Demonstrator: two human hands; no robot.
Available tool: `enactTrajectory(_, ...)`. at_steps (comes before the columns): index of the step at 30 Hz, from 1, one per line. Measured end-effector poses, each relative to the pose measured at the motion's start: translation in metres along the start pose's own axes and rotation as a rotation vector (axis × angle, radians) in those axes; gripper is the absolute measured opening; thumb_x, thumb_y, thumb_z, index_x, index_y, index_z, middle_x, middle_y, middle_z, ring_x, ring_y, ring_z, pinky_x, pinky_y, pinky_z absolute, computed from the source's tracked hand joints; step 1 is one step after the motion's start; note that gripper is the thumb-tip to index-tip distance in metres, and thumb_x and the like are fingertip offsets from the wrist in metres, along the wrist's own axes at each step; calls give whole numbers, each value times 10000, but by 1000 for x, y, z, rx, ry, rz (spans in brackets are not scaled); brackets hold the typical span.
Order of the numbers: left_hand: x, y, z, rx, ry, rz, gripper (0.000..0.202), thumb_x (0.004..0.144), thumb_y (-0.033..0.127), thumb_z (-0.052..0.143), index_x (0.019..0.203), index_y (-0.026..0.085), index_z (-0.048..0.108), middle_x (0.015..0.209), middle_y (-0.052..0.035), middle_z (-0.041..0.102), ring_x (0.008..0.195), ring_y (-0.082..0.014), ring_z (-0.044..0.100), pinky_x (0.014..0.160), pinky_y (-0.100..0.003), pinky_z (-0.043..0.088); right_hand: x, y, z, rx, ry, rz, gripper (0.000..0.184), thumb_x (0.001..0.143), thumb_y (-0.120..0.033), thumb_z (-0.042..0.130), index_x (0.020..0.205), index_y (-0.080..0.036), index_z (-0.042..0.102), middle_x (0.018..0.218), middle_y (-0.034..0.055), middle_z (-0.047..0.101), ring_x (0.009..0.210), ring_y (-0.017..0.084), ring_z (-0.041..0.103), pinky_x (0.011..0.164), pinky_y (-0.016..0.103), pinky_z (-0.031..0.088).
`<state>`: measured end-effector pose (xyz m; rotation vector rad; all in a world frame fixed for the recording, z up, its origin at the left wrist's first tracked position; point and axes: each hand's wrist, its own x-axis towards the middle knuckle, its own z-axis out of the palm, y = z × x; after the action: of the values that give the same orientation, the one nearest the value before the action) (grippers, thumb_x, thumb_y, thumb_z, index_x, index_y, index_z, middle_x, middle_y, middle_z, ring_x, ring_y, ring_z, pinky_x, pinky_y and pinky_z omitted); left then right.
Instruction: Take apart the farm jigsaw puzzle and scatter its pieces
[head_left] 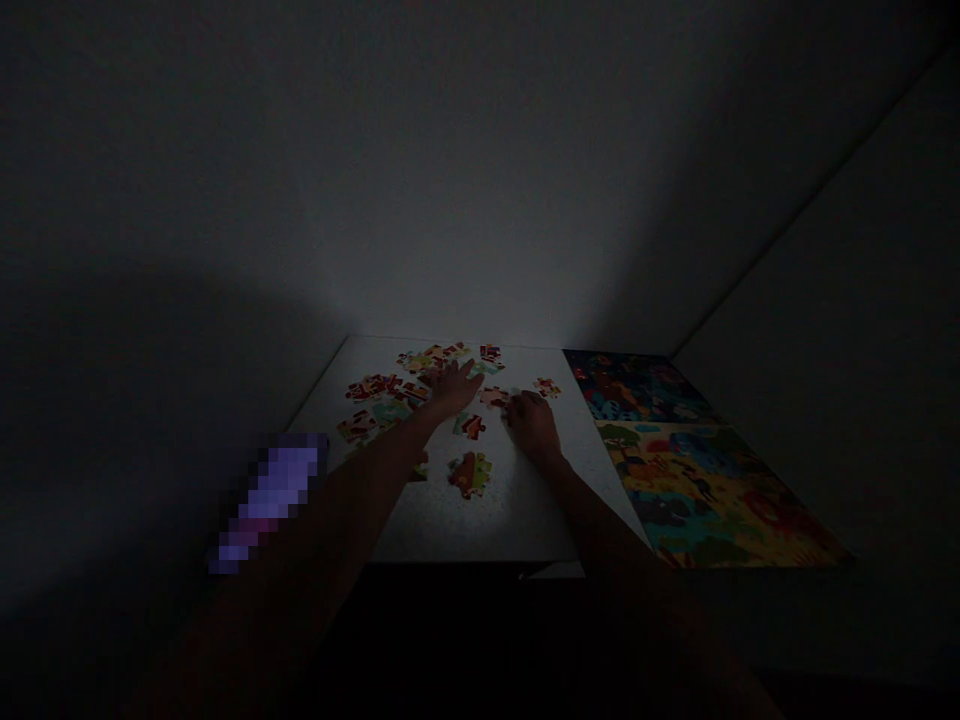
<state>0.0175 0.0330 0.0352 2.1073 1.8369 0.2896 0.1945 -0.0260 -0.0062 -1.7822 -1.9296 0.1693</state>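
Dim light falls on a white tabletop [480,530] with scattered jigsaw puzzle pieces. My left hand [450,388] lies over the pile of pieces [375,387] at the left, its fingers spread. To its right, my right hand [534,420] is closed, fingers curled at the edge of a pinkish puzzle piece [493,397]; its fingertips are partly hidden. A red puzzle piece [471,427] lies between the two wrists. Closer to me are several pieces in a brown and green cluster [470,475]. One piece [547,387] sits apart, beyond my right hand.
Two colourful animal pictures lie along the table's right side: a dark one [637,387] at the back and a yellow one [712,490] in front. A pixelated, glowing device [277,495] is at the left edge. A pale wall [465,200] rises behind the table.
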Motion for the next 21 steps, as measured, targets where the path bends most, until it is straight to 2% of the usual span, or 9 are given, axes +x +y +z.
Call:
enactTrajectory(2,-15,-15,-12,-2,41,-12,563,1007,421,263,1532,231,333,1587,-102,346,1473,-273,296,1206,-541,158,0,-1,-1,-24,-3,27,307,970,-267,450,1073,-139,709,1170,138,662,1103,221,577,987,312,397)
enactTrajectory(3,-27,-25,-16,-8,81,-27,535,1005,393,274,1504,240,389,1552,-90,414,1443,-277,355,1206,-561,138,0,-1,-2,-39,-1,47,307,969,-256,445,1074,-140,709,1173,139,662,1097,221,580,982,315,399)
enactTrajectory(5,-55,-44,-18,47,95,-33,504,996,407,317,1456,264,465,1515,-93,469,1405,-301,412,1193,-592,151,-1,-3,-3,-64,9,83,315,969,-236,433,1095,-140,705,1186,140,661,1109,225,576,973,321,400)
enactTrajectory(7,-87,-60,-14,150,116,-37,536,981,473,362,1450,242,476,1558,-139,390,1441,-352,340,1164,-618,205,-4,-4,-6,-81,28,130,325,969,-228,419,1109,-155,704,1203,134,660,1129,229,571,967,329,399)
enactTrajectory(9,-114,-70,-4,248,122,-102,580,966,484,406,1483,223,432,1589,-171,318,1456,-382,298,1152,-608,236,-8,-5,-9,-98,54,199,332,966,-230,410,1100,-169,708,1233,135,652,1149,243,567,967,352,395)
enactTrajectory(11,-134,-73,5,321,171,-90,599,972,477,404,1505,203,399,1603,-179,277,1485,-365,232,1186,-558,187,-13,-5,-11,-111,77,274,339,963,-237,403,1108,-168,701,1240,140,650,1146,255,574,964,374,394)
enactTrajectory(14,-147,-70,12,363,184,-68,621,975,475,403,1524,190,363,1608,-179,258,1492,-361,209,1200,-526,166,-24,-5,-12,-128,69,293,357,967,-230,375,1147,-155,673,1248,141,648,1146,242,576,983,366,384)
enactTrajectory(17,-148,-61,13,370,160,-43,585,990,422,360,1530,196,351,1613,-156,260,1496,-341,210,1205,-514,166,-36,-9,-11,-156,36,250,393,988,-252,340,1235,-148,628,1342,162,595,1244,249,517,1050,383,341)
enactTrajectory(21,-142,-48,15,348,109,21,559,1006,353,259,1527,173,355,1620,-137,248,1515,-296,161,1216,-496,144,-51,-18,-9,-196,-60,197,574,1002,-496,324,1445,-162,473,1533,188,406,1428,336,332,1144,515,226)
